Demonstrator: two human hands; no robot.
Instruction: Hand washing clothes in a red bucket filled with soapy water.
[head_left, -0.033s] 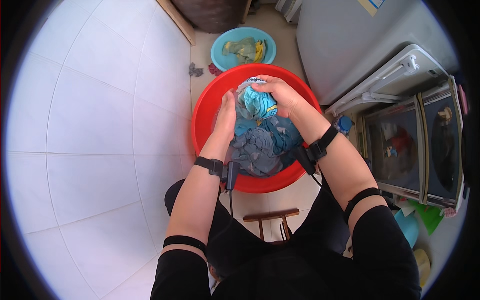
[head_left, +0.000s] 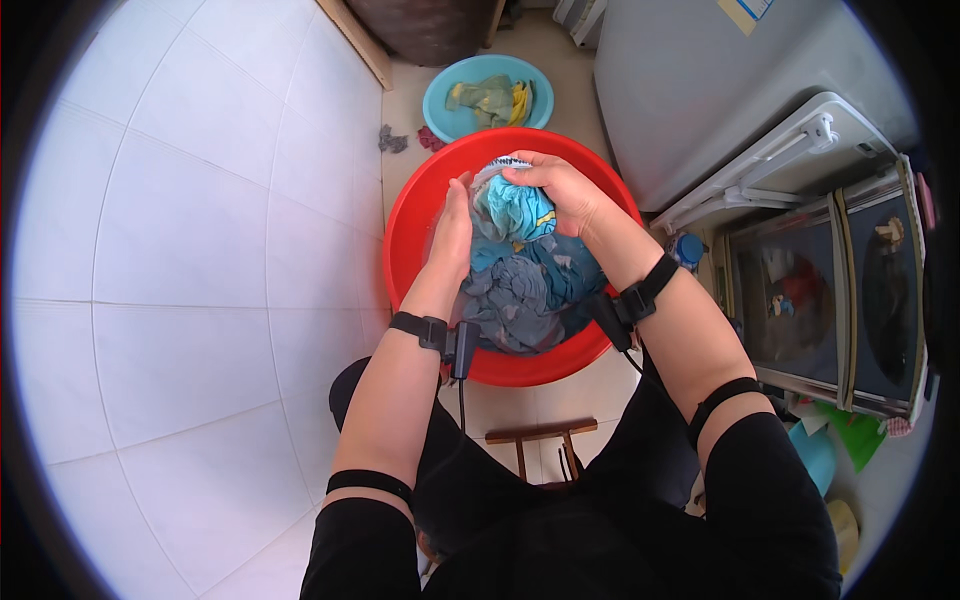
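A bunched light-blue garment (head_left: 515, 207) with a pale, dark-patterned edge and a yellow mark is lifted in the far part of a red basin (head_left: 402, 225). My right hand (head_left: 563, 188) grips its right side, thumb on top and fingers behind. Along the garment's left side stands my left hand (head_left: 455, 225), seen edge-on with fingers stretched out; whether it touches the cloth I cannot tell. Below both hands, wet grey-blue clothes (head_left: 512, 305) lie heaped in the basin.
A light-blue basin (head_left: 432, 108) with green and yellow cloth stands beyond the red one. Small grey cloth (head_left: 392, 139) lies by the tiled wall (head_left: 190, 240). At right are a grey appliance (head_left: 690, 110), a blue-lidded jar (head_left: 686, 248) and a cabinet (head_left: 790, 300). A wooden stool (head_left: 541, 431) is near my legs.
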